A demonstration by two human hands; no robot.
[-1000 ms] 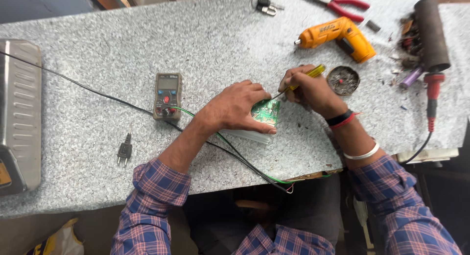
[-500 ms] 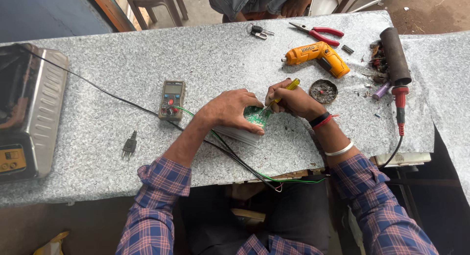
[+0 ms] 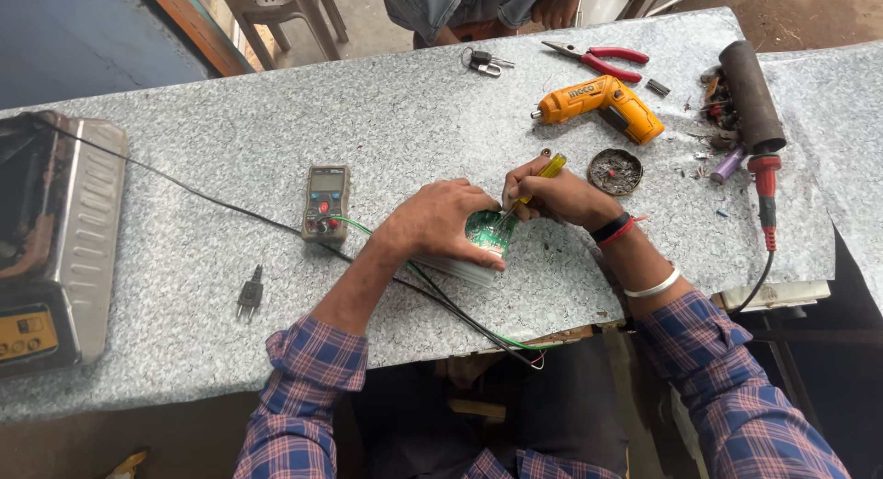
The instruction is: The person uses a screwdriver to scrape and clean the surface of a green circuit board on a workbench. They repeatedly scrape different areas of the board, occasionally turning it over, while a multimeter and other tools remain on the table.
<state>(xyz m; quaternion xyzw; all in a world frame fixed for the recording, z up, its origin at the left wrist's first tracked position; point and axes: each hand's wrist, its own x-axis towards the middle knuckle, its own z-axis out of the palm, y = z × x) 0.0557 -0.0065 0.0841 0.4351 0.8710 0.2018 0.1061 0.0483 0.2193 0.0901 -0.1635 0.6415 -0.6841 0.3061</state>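
The left hand (image 3: 440, 223) lies flat over a small green printed circuit board (image 3: 487, 230), fingers clenched down on it and on the pale rectangular block (image 3: 460, 269) beneath; the hand covers most of the board, so only its right part shows. The board sits near the front middle of the speckled grey stone tabletop (image 3: 230, 138). The right hand (image 3: 556, 196) grasps a slim screwdriver with a translucent yellow handle (image 3: 549, 169), its grip closed round the shaft; the tip meets the board, though the exact contact spot is too small to make out. A green wire (image 3: 368, 232) and a black cable (image 3: 212, 201) pass under the left forearm and drop over the tabletop's front edge. Just left of the hand lies a grey handheld multimeter (image 3: 326, 201). Well apart on the right sit an orange cordless screwdriver (image 3: 602, 102), red-handled pliers (image 3: 598, 60) and a round dark tin (image 3: 614, 171). A metal appliance (image 3: 55, 240) is cut off at the left border. Another person at the far edge is only partly in view.
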